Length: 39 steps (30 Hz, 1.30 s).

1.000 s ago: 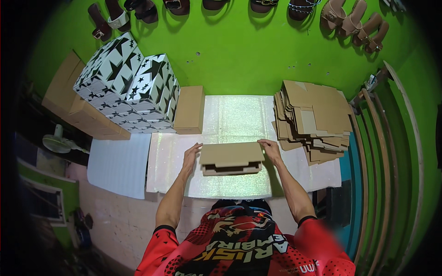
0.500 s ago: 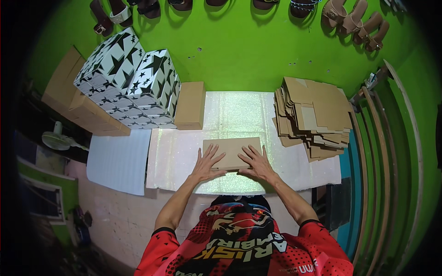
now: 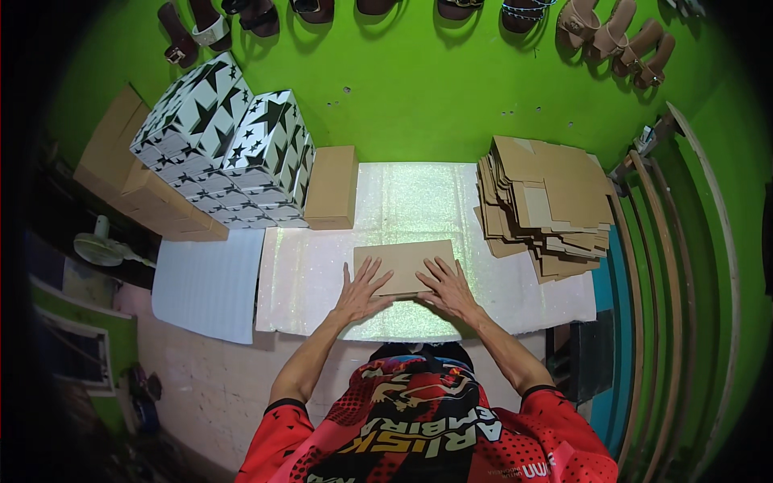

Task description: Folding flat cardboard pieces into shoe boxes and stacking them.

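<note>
A closed brown cardboard box (image 3: 405, 259) lies in front of me on the sparkly white cloth (image 3: 314, 274) that covers the table. My left hand (image 3: 359, 291) rests on its left part with the fingers spread across the top. On the right part lies my right hand (image 3: 448, 287), its fingers also spread and pointing away from me. Both thumbs reach inward along the near edge of the box. Neither hand is wrapped round anything, and the box's underside is hidden.
At the back right stands a pile of flattened cardboard (image 3: 555, 193). Star-patterned boxes (image 3: 225, 153) are stacked at the back left, with an upright brown box (image 3: 332, 187) beside them. Sandals (image 3: 608, 36) hang on the green wall. A fan (image 3: 103, 248) is at far left.
My hands stay on the cardboard box with almost no movement. The whole view has shifted very slightly.
</note>
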Motion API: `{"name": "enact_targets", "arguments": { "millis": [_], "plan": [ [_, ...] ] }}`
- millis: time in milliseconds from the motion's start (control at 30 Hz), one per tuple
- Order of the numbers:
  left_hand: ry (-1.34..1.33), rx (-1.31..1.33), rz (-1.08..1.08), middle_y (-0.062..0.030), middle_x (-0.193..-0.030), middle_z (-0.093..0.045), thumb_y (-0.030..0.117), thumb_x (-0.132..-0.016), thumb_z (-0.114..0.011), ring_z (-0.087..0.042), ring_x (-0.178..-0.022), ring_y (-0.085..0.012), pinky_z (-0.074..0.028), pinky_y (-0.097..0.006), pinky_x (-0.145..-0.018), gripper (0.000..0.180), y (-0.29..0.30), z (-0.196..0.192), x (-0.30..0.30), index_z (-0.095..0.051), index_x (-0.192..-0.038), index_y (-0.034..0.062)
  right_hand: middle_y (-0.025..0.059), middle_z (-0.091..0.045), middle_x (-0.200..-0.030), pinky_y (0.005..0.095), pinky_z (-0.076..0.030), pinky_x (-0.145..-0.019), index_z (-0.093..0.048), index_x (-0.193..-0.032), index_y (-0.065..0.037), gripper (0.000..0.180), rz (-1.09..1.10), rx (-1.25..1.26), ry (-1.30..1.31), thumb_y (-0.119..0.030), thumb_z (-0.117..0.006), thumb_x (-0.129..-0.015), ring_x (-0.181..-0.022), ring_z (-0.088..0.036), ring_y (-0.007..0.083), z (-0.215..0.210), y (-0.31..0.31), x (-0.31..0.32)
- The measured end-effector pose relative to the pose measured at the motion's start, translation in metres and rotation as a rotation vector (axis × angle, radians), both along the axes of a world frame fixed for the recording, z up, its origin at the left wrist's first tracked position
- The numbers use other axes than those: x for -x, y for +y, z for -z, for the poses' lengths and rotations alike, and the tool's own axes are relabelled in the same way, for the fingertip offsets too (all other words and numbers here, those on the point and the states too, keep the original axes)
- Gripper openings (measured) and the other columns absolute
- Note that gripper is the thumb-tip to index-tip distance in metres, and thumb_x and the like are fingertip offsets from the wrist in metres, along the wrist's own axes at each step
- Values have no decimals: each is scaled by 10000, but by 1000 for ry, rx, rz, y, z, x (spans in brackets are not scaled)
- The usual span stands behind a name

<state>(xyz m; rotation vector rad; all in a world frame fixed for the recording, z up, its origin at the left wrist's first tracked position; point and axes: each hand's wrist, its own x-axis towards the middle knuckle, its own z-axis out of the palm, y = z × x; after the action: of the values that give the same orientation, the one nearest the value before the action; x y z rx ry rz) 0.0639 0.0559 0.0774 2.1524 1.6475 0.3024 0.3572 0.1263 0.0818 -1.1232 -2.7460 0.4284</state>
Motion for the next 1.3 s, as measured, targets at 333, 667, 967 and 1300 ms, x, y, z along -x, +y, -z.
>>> {"name": "enact_targets", "arguments": {
  "millis": [333,667,967,1300],
  "plan": [
    [257,-190,111,-70,-1743,-249,583,-1057,-457,-160,-1619,-324,-5,-766,-1211,621,-3,23,-8,-361,-1637,383,79,-321,-1716,670,-103,-1273,-430,-1614,-276,628,-68,-115,-54,-562,-478,-1056,-1597,-228,359,14,-2,-3],
    [298,-167,264,-57,-1745,-246,472,-1111,-396,-177,-1617,-324,-30,-769,-1210,525,2,13,1,-350,-1632,427,168,-338,-1693,619,-103,-1285,-538,-1538,-158,776,106,-45,12,-711,-463,-1000,-1580,-259,393,-17,55,8],
    [184,-188,-117,-116,-1737,-247,201,-993,-529,-151,-1619,-367,20,-815,-1165,664,18,14,-6,-393,-1629,334,191,-343,-1686,649,-296,-1204,-488,-1571,-134,764,215,86,-41,-659,-490,-1016,-1415,-493,409,-17,10,-9],
    [-267,101,89,-201,-1751,-141,150,-987,-471,-220,-1583,-457,-210,-764,-1192,628,-27,15,-15,-449,-1609,236,143,-288,-1718,650,-378,-1157,-453,-1589,-242,698,29,30,0,-536,-642,-985,-1153,-692,398,13,-84,-12]
  ]
}}
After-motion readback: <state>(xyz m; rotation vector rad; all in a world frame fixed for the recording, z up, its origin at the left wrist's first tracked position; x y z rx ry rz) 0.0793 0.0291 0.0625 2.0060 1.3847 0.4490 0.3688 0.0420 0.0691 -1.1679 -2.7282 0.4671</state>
